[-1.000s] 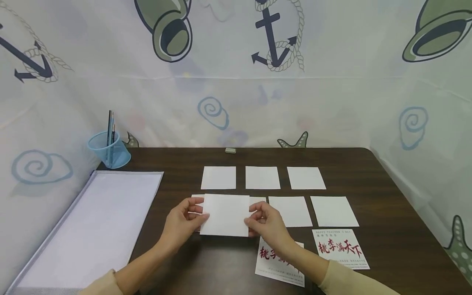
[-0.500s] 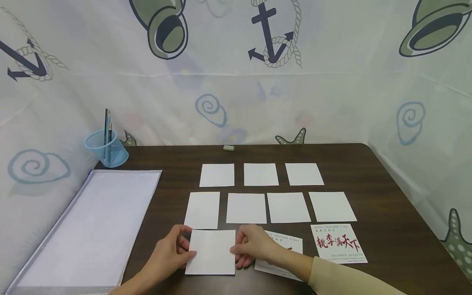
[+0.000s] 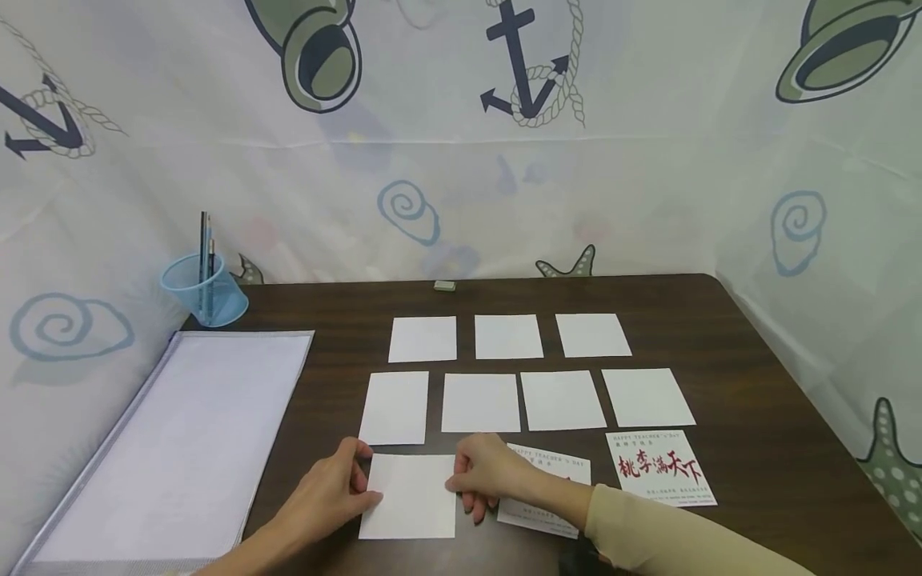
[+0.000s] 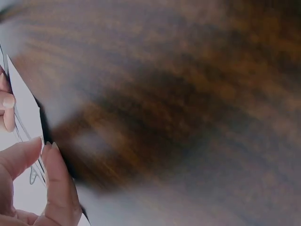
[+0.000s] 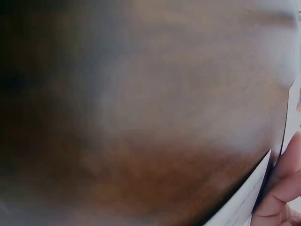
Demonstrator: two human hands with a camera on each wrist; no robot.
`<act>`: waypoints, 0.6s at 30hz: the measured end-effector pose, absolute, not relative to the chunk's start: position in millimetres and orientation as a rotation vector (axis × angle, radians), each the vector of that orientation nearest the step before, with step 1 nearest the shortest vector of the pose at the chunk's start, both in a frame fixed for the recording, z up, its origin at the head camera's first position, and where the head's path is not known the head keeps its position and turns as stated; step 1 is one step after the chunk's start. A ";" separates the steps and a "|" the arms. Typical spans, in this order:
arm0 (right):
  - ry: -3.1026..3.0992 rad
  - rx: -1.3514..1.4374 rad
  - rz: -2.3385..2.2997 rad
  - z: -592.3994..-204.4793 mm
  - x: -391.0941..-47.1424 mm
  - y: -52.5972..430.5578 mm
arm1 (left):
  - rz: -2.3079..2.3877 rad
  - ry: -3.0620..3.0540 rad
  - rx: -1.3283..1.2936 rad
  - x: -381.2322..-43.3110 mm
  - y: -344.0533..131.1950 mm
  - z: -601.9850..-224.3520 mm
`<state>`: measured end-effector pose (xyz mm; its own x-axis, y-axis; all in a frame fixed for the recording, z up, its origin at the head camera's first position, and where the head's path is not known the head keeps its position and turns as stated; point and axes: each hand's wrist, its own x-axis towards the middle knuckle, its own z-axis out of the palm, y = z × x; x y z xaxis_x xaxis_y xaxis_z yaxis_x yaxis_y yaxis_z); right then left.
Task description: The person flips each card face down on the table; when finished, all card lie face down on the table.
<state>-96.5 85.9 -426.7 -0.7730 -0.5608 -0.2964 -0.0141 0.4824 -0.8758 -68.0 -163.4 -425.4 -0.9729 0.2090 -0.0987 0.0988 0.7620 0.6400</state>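
Observation:
Between both hands is a blank white square card (image 3: 407,498), low over the table's front, below the leftmost card of the near blank row. My left hand (image 3: 324,490) pinches its left edge between thumb and fingers; the left wrist view shows that hand (image 4: 47,183) on the card's edge (image 4: 26,101). At the opposite edge, my right hand (image 3: 493,474) holds the card with thumb and bent fingers. Partly hidden behind the right hand and forearm lies a card with red lettering (image 3: 533,516). Another red-lettered card (image 3: 661,470) lies fully visible further right.
Blank white cards lie in two rows, including a far-row card (image 3: 422,339) and a near-row card (image 3: 644,398). A large white board (image 3: 187,432) covers the table's left. Behind it a blue cup (image 3: 209,292) holds pencils. A small grey block (image 3: 444,286) sits at the back edge.
Both hands have brought the blank card down and toward the person, from over the near row to the table's front. The two leftmost near-row cards are now uncovered. The head view has shifted slightly.

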 end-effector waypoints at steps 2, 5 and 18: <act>2.178 -0.460 -1.293 -423.9 -97.5 89.3 | 0.971 2.801 0.249 -68.9 -162.4 -423.9; 2.209 -0.439 -1.363 -417.1 -99.2 105.9 | 0.930 2.810 0.247 -70.9 -160.0 -421.0; 2.674 -0.444 -1.155 -418.7 -80.4 222.3 | 1.078 2.529 0.829 -94.4 -77.5 -407.8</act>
